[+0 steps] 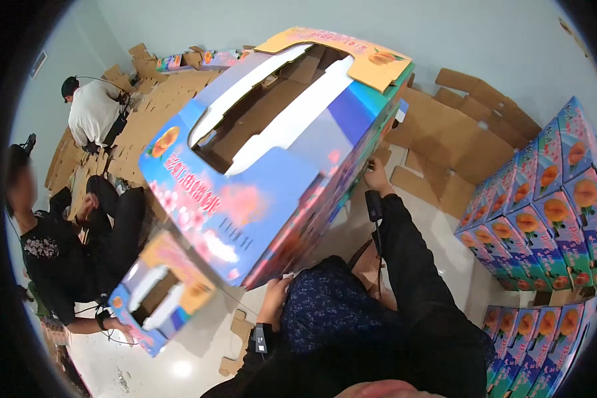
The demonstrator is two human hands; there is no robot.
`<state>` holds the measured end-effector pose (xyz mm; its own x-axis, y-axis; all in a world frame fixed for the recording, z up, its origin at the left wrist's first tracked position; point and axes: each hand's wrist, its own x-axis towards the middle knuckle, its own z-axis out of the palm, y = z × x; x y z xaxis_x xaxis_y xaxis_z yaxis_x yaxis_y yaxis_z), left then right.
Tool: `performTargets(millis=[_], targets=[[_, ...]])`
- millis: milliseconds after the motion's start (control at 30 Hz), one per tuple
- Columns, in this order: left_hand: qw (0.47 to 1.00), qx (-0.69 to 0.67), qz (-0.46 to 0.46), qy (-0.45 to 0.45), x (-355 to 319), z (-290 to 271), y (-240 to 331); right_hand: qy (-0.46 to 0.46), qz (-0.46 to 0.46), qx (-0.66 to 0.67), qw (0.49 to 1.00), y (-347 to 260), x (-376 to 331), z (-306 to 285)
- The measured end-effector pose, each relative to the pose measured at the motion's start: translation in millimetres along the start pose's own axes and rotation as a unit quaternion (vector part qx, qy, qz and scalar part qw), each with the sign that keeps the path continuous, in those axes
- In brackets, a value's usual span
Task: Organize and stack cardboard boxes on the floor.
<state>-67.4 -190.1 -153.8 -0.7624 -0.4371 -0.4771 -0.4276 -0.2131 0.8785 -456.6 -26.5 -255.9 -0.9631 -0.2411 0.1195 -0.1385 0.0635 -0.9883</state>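
A large printed cardboard fruit box [259, 192], blue, purple and yellow with peach and blossom pictures, is tilted up close in front of me. White flaps border the long opening in its top, and the brown inside shows through. My left hand [274, 302] is closed at the box's near lower corner, fingertips partly hidden by it. My right hand [377, 178] grips the box's right side farther along, its fingers bent against the edge. Dark sleeves and small wrist devices cover both wrists.
A seated co-worker [66, 252] at left holds a similar smaller-looking box [196, 265]. Another person [96, 109] bends over flat cardboard sheets [169, 93] at the far left. Finished-looking boxes [537, 205] are stacked at right. Unfolded brown cardboard [451, 129] lies against the back wall.
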Motion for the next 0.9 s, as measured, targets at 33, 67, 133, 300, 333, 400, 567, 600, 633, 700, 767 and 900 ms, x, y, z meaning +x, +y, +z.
performTargets(millis=[33, 67, 133, 300, 333, 400, 567, 600, 633, 700, 767, 900], targets=[[0.999, 0.021, -0.010, 0.031, 1, -4, -1, 0.029, 0.000, -0.050, 0.998, 0, -5, -1], [0.997, 0.044, -0.012, 0.056, 2, -9, -4, 0.012, -0.015, -0.037, 0.999, 0, -14, -2], [0.995, 0.024, 0.080, 0.050, -1, -16, -11, 0.015, 0.002, -0.086, 0.996, -4, -32, -7], [0.997, -0.025, 0.074, 0.023, -9, -32, -27, -0.026, -0.006, -0.078, 0.997, -20, -76, -39], [0.997, -0.021, 0.066, 0.032, -8, -33, -29, -0.064, -0.001, -0.031, 0.997, -22, -80, -47], [0.995, 0.007, 0.022, 0.094, -8, -33, -31, -0.032, 0.003, -0.003, 0.999, -22, -88, -53], [0.997, -0.032, 0.063, 0.012, -12, -28, -22, 0.032, 0.030, -0.071, 0.997, -14, -120, -84], [0.998, -0.007, 0.056, 0.005, -12, -27, -19, 0.059, 0.042, -0.080, 0.994, -14, -127, -90], [0.999, 0.017, 0.041, -0.004, -14, -25, -16, 0.096, 0.080, -0.103, 0.987, -14, -133, -94], [0.999, 0.038, 0.022, -0.006, -14, -24, -10, 0.110, 0.067, -0.093, 0.987, -12, -145, -104], [0.998, 0.058, -0.005, -0.009, -14, -26, -11, 0.132, 0.079, -0.097, 0.983, -6, -152, -108], [0.993, 0.104, 0.036, -0.034, -1, -41, -22, 0.165, 0.035, -0.094, 0.981, 23, -145, -113]])
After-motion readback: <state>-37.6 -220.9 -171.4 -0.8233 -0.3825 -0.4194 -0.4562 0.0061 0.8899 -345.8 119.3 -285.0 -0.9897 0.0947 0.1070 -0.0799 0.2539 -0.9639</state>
